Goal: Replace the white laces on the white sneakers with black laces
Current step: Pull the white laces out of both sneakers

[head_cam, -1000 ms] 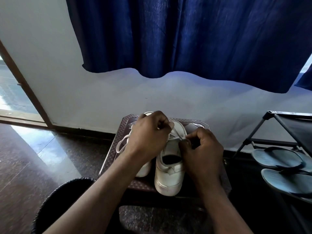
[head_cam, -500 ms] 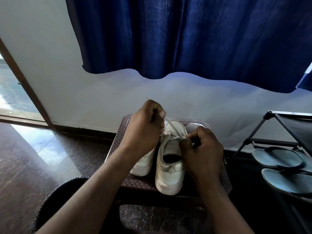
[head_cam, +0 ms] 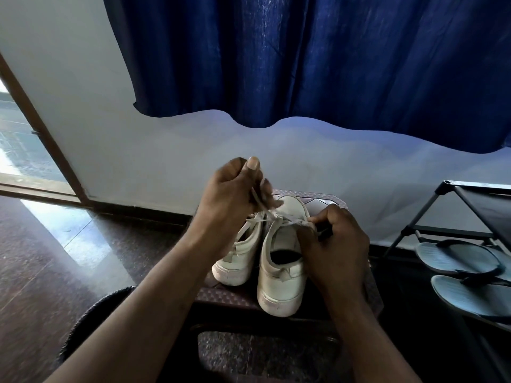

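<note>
Two white sneakers stand side by side, heels toward me, on a small brown stool (head_cam: 356,201). The right sneaker (head_cam: 282,275) has a white lace (head_cam: 261,217) running across its top eyelets. My left hand (head_cam: 229,200) is raised above the shoes and pinches a strand of that lace, pulling it up and away. My right hand (head_cam: 331,241) pinches the lace at the shoe's right eyelets and also holds something thin and dark. The left sneaker (head_cam: 237,258) is partly hidden behind my left wrist.
A dark blue curtain (head_cam: 304,64) hangs over the white wall behind the stool. A black shoe rack (head_cam: 470,211) on the right holds pale blue flip-flops (head_cam: 459,258). A dark round basket rim (head_cam: 83,322) sits at lower left. A glossy dark floor (head_cam: 49,258) lies to the left.
My left hand has risen away from the shoes, drawing the white lace strand upward. My right hand has stayed at the right sneaker's eyelets.
</note>
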